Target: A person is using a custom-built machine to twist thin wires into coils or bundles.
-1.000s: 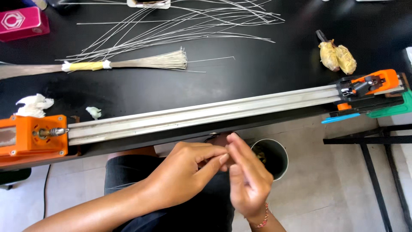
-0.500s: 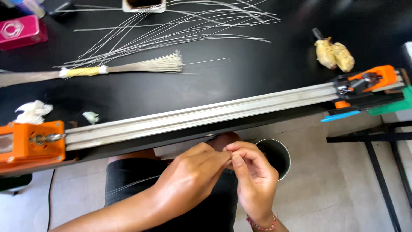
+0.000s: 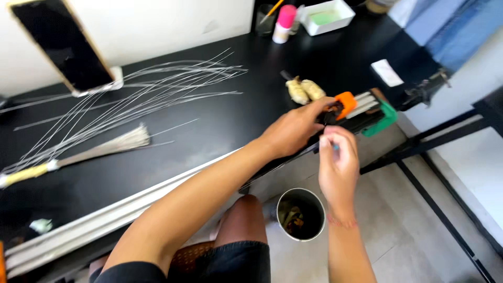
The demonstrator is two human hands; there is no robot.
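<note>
1. Both hands left the spot below the middle of the aluminium rail, where they had been pinched together over the lap, and travelled to the rail's right end.
2. The left hand came to rest against the orange end block, arm stretched across the rail.
3. The right hand rose to just below that block, fingertips pinched; what they held was too small to tell.
4. The head camera swung right and tilted: the orange block at the rail's left end dropped out of view, while a propped phone and a pink-capped bottle came in.
5. The metal cup now lay below the right wrist.
</note>
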